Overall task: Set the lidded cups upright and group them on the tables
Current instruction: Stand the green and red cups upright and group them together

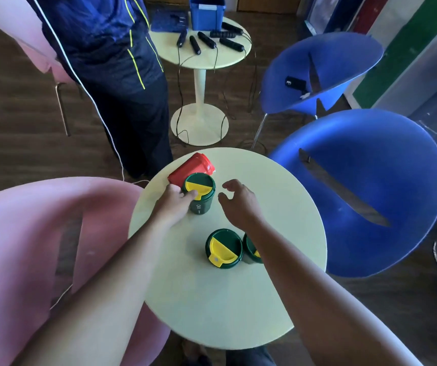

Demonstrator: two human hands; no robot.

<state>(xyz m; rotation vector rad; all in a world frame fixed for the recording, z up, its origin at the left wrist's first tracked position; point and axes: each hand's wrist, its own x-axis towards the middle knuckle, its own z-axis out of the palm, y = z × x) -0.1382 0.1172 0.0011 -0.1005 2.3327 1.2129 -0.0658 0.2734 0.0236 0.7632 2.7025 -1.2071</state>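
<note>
Standing by the round table [238,313], I count four lidded cups on it; three green ones are upright and one red one is not, so I judge the job mostly done on this table, with the red cup left to right and the far cups left to bring to the near pair; the second table [228,59] beyond holds only black handles [207,39] and a blue box [207,11], no cups that I can see. Two green cups sit touching near the front edge, one [224,248] fully in view, the other [251,249] half hidden behind the right forearm. The third green cup [199,192] stands at the far left; the left hand [174,204] is closed round its side, thumb on the yellow lid flap. The right hand [238,199] hovers beside it, fingers spread, holding nothing. The red cup [189,169] lies on its side just behind, touching the green one; its long axis runs diagonally, lid end toward the far right, base toward the near left.
</note>
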